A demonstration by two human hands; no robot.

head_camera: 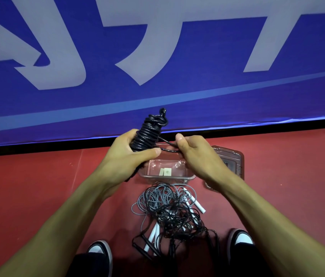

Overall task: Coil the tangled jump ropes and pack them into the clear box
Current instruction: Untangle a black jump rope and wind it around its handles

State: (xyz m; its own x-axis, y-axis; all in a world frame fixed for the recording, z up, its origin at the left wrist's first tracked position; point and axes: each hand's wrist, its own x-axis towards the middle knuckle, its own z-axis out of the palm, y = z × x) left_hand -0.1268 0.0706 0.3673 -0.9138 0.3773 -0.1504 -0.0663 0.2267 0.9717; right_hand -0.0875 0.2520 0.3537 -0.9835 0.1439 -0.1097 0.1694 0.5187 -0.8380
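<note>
Rope coil (147,134) is standing upright, gripped by the left hand (129,154); the right hand (195,152) is pinching its loose tail above the clear box (167,174).

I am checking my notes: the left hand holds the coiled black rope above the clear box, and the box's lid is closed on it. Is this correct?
Not quite. In the head view the lid lies on the floor right of the clear box, which is open. The left hand does hold the coiled black rope above it.
</note>
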